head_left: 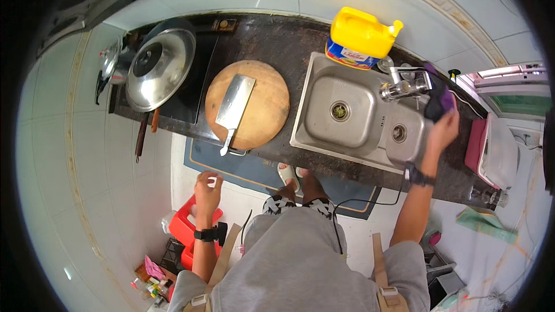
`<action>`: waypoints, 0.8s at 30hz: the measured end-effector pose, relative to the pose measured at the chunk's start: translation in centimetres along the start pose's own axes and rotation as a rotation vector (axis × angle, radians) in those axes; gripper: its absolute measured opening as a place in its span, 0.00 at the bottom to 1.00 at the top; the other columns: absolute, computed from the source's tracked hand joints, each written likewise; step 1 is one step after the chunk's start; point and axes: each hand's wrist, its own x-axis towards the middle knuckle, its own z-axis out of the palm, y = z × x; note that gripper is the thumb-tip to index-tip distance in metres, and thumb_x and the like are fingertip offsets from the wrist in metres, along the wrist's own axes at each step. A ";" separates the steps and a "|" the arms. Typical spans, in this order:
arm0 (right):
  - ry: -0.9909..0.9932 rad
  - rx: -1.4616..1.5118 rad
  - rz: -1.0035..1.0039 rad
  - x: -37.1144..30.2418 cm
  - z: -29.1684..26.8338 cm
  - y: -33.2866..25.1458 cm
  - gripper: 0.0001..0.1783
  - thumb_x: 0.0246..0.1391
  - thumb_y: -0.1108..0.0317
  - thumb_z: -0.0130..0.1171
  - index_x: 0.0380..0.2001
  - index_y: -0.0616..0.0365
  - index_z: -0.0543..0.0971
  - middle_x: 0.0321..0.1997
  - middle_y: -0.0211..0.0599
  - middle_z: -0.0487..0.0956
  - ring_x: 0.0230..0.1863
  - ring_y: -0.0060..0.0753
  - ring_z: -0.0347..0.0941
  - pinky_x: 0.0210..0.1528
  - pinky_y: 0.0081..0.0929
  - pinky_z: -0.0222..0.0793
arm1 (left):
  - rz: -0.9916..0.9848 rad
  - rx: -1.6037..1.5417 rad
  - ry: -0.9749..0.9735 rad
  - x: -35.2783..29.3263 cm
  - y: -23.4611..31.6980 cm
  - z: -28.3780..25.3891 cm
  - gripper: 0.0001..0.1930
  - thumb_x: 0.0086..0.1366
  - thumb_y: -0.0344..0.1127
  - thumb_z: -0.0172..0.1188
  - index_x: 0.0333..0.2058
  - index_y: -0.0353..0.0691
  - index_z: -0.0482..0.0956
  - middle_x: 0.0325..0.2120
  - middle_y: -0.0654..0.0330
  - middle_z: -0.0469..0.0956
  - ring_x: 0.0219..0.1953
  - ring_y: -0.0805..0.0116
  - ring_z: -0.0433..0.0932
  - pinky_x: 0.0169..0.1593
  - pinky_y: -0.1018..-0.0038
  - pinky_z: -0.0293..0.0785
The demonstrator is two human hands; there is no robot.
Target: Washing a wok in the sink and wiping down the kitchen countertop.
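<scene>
At the far right of the counter, my right hand reaches past the small basin, its fingers closed on a purple and black cloth beside the faucet. My left hand hangs in front of the counter, loosely curled with a gap between thumb and fingers, and nothing shows in it. Nearest to it is a round wooden cutting board. A cleaver lies flat on the board, its handle toward the counter's front edge.
A double steel sink is set into the dark counter, with a yellow jug behind it. At left, a domed-lid wok sits on the cooktop, handles jutting past the edge. A pink-and-white container stands far right; a red plastic stool is below left.
</scene>
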 end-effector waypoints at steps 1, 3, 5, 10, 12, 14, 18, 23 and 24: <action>0.046 -0.046 0.134 -1.0 -1.8 0.7 0.20 0.71 0.62 0.45 0.55 0.67 0.76 0.48 0.50 0.81 0.43 0.32 0.75 0.51 0.30 0.69 | -0.046 -0.020 -0.032 -0.7 0.4 0.5 0.10 0.61 0.33 0.67 0.38 0.34 0.81 0.40 0.50 0.80 0.36 0.56 0.81 0.35 0.67 0.79; 0.058 0.226 0.153 -4.9 -5.2 -0.7 0.20 0.71 0.63 0.45 0.51 0.71 0.76 0.43 0.40 0.81 0.43 0.28 0.71 0.51 0.28 0.68 | -0.067 -0.030 -0.092 -2.3 -1.4 1.6 0.10 0.61 0.32 0.66 0.38 0.34 0.80 0.39 0.49 0.81 0.36 0.57 0.83 0.33 0.67 0.79; 0.052 0.067 0.000 -9.6 -7.7 -1.4 0.19 0.67 0.69 0.45 0.53 0.72 0.76 0.52 0.46 0.81 0.51 0.35 0.75 0.59 0.30 0.66 | -0.064 -0.045 -0.186 -3.6 -2.5 2.8 0.09 0.60 0.30 0.63 0.39 0.32 0.80 0.38 0.47 0.81 0.36 0.58 0.83 0.34 0.67 0.79; -0.498 0.207 -0.030 -25.9 -2.4 -4.1 0.18 0.61 0.78 0.49 0.52 0.64 0.79 0.61 0.48 0.76 0.62 0.41 0.72 0.66 0.36 0.63 | -0.125 -0.138 -0.280 -6.2 -7.6 6.2 0.09 0.59 0.29 0.64 0.38 0.33 0.80 0.38 0.46 0.81 0.35 0.56 0.84 0.35 0.65 0.80; -0.707 0.158 -0.092 -32.0 2.5 -4.0 0.12 0.60 0.71 0.57 0.45 0.65 0.81 0.62 0.55 0.73 0.65 0.56 0.67 0.69 0.45 0.58 | -0.036 -0.092 -0.244 -5.1 -8.0 8.1 0.10 0.59 0.30 0.64 0.38 0.33 0.80 0.39 0.45 0.80 0.41 0.49 0.81 0.44 0.60 0.79; -0.928 -0.153 -0.361 -37.6 7.7 -3.3 0.26 0.63 0.61 0.54 0.60 0.65 0.72 0.72 0.54 0.60 0.75 0.57 0.51 0.74 0.51 0.44 | 0.129 0.011 -0.189 -3.1 -8.8 9.0 0.14 0.59 0.32 0.64 0.42 0.33 0.77 0.46 0.41 0.77 0.50 0.42 0.75 0.54 0.55 0.72; -0.989 0.005 -0.527 -40.0 11.9 -7.9 0.26 0.61 0.61 0.54 0.60 0.59 0.72 0.71 0.43 0.63 0.73 0.47 0.54 0.71 0.50 0.49 | 0.318 0.216 -0.033 1.2 -6.7 8.6 0.20 0.60 0.31 0.63 0.50 0.32 0.72 0.57 0.36 0.66 0.56 0.37 0.68 0.59 0.51 0.66; -0.997 0.125 -0.642 -41.0 16.1 -9.6 0.23 0.55 0.67 0.58 0.55 0.57 0.77 0.65 0.39 0.71 0.69 0.45 0.60 0.71 0.48 0.53 | 0.512 0.120 0.008 5.0 -3.6 10.3 0.18 0.62 0.27 0.60 0.51 0.30 0.72 0.57 0.40 0.68 0.56 0.38 0.69 0.59 0.52 0.67; -1.002 0.160 -0.693 -41.3 16.7 -9.4 0.23 0.53 0.68 0.59 0.53 0.57 0.78 0.63 0.38 0.73 0.68 0.45 0.62 0.71 0.47 0.54 | 0.532 0.109 -0.011 5.3 -3.7 10.7 0.18 0.62 0.27 0.60 0.51 0.30 0.72 0.57 0.40 0.68 0.56 0.38 0.69 0.59 0.52 0.67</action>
